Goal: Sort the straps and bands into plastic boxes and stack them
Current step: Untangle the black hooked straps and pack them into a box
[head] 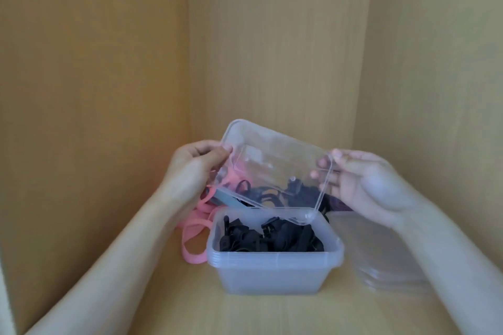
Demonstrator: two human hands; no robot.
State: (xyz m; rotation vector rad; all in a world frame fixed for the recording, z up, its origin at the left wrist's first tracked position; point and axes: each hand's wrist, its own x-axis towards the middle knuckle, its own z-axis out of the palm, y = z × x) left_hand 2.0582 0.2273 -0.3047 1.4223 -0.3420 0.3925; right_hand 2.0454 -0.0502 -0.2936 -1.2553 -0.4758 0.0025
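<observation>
Lowest in the frame, the plastic box (275,272) is sitting on the wooden shelf (245,315), open at the top. Its rim is showing several layers, so it may be a few boxes nested together. The black straps (269,239) are lying inside it and filling it to just under the rim. At lower right, just beside the box, a stack of spare lids (392,266) is resting flat.

Above and just behind the box, both hands are holding the clear lid (275,160) in the air. The lid is tilting, its far edge raised toward the upper middle of the frame and its near edge dropping to the box's far rim. Whether the near right corner is touching that rim I cannot tell. The lid's long axis is running left to right, in line with the box's long axis, so the coming move looks to be a matter of drawing it toward the bottom of the frame and levelling it over the opening.

The left hand (190,168) is pinching the lid's left short edge, thumb on top. The right hand (364,182) is gripping the right short edge, with its fingertips (322,163) showing through the plastic. Both forearms are reaching in from the bottom corners, about equally near to the box.

Farther back, pink bands (194,228) are trailing at the box's left, a blue-grey strap (224,197) is lying among them, and a loose black pile (329,208) is waiting behind the lid, not yet sorted.
</observation>
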